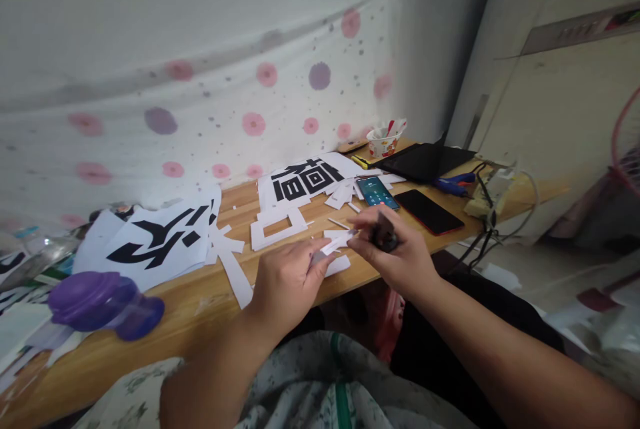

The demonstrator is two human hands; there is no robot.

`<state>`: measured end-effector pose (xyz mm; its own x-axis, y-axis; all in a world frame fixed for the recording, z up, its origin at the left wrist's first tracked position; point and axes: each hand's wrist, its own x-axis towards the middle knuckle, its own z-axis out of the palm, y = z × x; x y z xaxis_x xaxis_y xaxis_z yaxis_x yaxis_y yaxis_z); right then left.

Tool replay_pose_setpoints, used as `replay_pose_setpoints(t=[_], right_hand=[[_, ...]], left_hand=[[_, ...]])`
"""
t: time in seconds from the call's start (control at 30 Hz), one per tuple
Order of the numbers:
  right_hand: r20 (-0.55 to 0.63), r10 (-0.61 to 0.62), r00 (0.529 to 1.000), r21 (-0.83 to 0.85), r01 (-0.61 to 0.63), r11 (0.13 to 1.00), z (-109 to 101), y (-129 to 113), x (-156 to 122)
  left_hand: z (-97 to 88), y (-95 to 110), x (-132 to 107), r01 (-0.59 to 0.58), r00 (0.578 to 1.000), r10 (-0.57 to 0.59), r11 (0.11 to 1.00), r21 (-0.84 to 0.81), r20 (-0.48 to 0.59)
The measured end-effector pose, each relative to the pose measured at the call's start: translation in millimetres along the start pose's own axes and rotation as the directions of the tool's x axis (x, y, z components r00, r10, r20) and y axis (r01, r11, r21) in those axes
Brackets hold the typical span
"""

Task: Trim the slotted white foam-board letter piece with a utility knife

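My left hand [287, 279] is closed, pinching a small white cut piece [336, 242] between thumb and fingers just above the table's front edge. My right hand [400, 252] faces it, its thumb and fingertips meeting at the piece's right end. A small black object [384, 234] is tucked in the curl of my right hand; its kind is not plain. Beneath and around the hands lie white cut shapes, among them a rectangular frame [279, 225] and a long branching strip [233, 269]. Another white scrap [337, 266] rests on the edge under my fingers.
Sheets with black characters lie at left [160, 235] and back [307, 179]. A lit phone [376, 192], a dark phone [431, 211], a yellow cutter [360, 162], blue-handled pliers [454, 185] and a patterned cup [384, 143] are to the right. A purple container [103, 302] stands left.
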<state>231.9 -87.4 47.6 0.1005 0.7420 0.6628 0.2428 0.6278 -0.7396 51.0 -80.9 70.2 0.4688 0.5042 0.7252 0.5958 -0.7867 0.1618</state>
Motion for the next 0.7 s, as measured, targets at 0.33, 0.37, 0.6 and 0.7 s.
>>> replay_pose_setpoints(t=[0.33, 0.37, 0.6, 0.7], right_hand=[[0.098, 0.592, 0.800, 0.501, -0.554, 0.665, 14.3, -12.5, 0.6], [0.128, 0.632, 0.765, 0.536, -0.589, 0.605, 17.2, -12.0, 0.9], [0.151, 0.748, 0.646, 0.601, -0.661, 0.449, 24.7, 0.0, 2.4], [0.148, 0.785, 0.601, 0.632, -0.668, 0.392, 23.2, 3.8, 4.4]], left_hand=[[4.6, -22.2, 5.8, -0.384, 0.917, 0.397, 0.903, 0.192, -0.032], [6.2, -24.4, 6.6, -0.410, 0.908, 0.419, 0.893, 0.188, -0.013], [16.6, -28.7, 10.5, -0.510, 0.859, 0.505, 0.829, 0.228, 0.086], [18.1, -26.2, 14.6, -0.456, 0.890, 0.439, 0.866, 0.206, 0.124]])
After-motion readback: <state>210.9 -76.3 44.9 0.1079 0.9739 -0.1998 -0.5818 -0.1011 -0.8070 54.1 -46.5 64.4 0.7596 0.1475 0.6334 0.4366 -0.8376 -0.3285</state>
